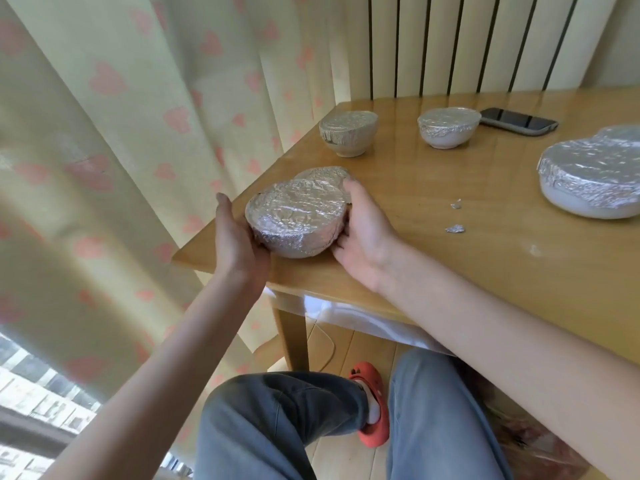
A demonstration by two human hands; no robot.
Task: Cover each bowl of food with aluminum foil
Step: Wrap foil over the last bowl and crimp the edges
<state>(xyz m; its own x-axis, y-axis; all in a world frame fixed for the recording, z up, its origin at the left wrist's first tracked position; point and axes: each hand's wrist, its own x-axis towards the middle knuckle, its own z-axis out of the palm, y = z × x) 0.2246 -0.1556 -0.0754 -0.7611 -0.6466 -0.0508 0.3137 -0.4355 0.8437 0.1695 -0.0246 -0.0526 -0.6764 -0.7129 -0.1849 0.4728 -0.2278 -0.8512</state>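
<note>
My knees in grey trousers (277, 427) sit at six o'clock, with an orange slipper (372, 407) on the floor between them. Just above, both my hands cup a foil-wrapped bowl (294, 218) at the near corner of the wooden table (450, 271). My left hand (239, 237) curls against its nine o'clock side, fingers tucked under the foil edge. My right hand (363, 233) wraps its three o'clock side, thumb up near the rim. The foil covers the whole top and folds down over the wall. Right behind it, at twelve o'clock, a second foil-covered bowl (323, 173) peeks out, touching or nearly touching the first.

At three o'clock from my hands, two small foil scraps (454, 229) lie on the table. Farther right, a large white bowl (595, 181) wears its foil cover. Toward one o'clock stand two small covered bowls, one (348, 133) near the table's left edge, the other (448, 128) beside a dark phone (517, 121). A heart-print curtain (121, 133) hangs at ten o'clock.
</note>
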